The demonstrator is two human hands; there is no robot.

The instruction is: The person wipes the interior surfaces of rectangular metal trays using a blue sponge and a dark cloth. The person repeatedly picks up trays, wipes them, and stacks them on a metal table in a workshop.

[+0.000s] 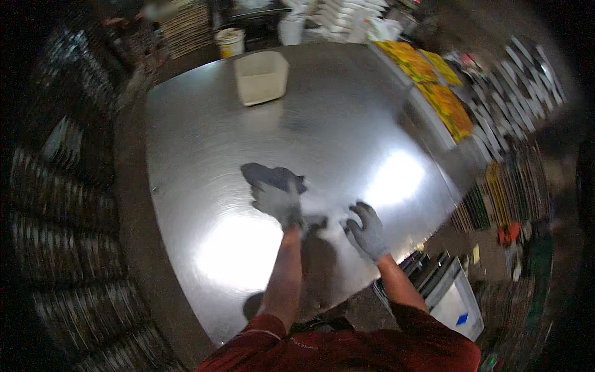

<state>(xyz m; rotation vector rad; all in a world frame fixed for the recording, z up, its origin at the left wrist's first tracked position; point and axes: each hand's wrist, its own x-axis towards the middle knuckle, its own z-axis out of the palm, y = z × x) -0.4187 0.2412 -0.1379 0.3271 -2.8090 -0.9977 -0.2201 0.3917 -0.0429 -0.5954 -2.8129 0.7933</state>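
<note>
My left hand (277,203), in a grey glove, is on a dark cloth (269,176) and holds it against a shiny metal tabletop (334,142). The cloth lies bunched and spreads past the fingers on the far side. Motion blurs this hand a little, and its fingertips are partly lost against the cloth. To the right, near the table's front edge, my right hand (369,234) wears a grey glove too. Its fingers are bent and apart, low over the metal, with nothing in them.
A cream plastic bin (261,77) stands at the table's far edge. Yellow packages (443,108) lie along the right, beside stacked pale strips (520,90). A white bucket (230,43) stands behind the table. Stacked flat pieces (68,248) line the left; a white panel (457,304) leans at lower right.
</note>
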